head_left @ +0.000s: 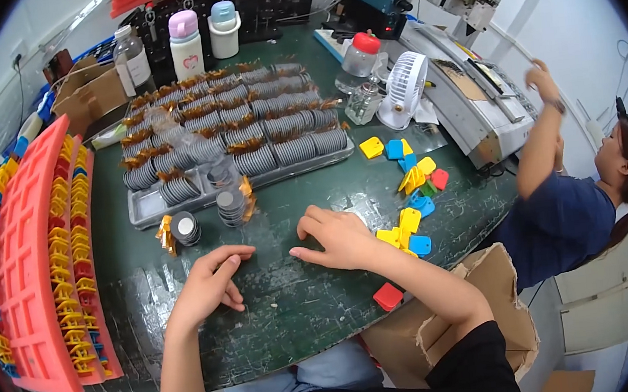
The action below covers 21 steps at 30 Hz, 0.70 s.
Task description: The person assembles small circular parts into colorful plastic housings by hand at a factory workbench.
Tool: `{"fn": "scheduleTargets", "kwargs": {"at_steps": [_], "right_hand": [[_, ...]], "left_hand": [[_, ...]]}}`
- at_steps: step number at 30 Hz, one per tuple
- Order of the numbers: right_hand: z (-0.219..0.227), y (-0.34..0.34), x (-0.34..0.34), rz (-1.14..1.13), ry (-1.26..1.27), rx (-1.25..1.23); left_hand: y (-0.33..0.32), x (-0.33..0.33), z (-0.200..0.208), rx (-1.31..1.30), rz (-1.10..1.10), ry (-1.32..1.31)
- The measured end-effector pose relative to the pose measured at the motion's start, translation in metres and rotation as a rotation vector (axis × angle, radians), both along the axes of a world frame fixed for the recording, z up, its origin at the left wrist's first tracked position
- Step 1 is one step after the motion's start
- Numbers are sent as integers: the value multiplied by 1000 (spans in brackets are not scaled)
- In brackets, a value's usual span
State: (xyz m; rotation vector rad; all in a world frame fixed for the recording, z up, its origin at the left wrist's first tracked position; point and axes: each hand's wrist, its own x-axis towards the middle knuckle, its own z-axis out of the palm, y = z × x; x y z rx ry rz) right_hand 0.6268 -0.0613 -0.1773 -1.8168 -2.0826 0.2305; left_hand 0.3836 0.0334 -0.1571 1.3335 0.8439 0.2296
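My left hand (212, 282) hovers at or rests on the dark green table, index finger stretched out, thumb beside it, nothing visible in it. My right hand (340, 238) rests on the table further right, fingers apart and loosely bent, also holding nothing I can see. Beyond the hands stand two short stacks of grey round discs with orange film tabs: a left stack (185, 229) and a right stack (232, 207). Behind them a clear plastic tray (148, 207) carries rows of the same discs. Next to my right hand lie yellow and blue plastic pieces (408, 221).
Pink foam racks (35, 271) with coloured pieces stand at left. A red piece (388, 297) lies near the front edge, by a cardboard box (495, 284). At back are bottles (186, 49), a white fan (404, 88) and a machine (464, 96). A co-worker (560, 208) reaches at right.
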Motion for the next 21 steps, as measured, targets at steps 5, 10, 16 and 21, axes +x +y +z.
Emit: {"fn": "scheduleTargets", "kwargs": {"at_steps": [5, 10, 16, 21], "right_hand": [[-18, -1, -7, 47, 105, 179], [-15, -1, -14, -35, 292, 52], [-8, -2, -19, -198, 875, -283], [-24, -5, -19, -100, 991, -188]], "left_hand": [[-1, 9, -12, -63, -25, -35], [3, 11, -28, -129, -6, -163], [1, 10, -27, -189, 3, -318], [0, 14, -27, -161, -31, -349]]}}
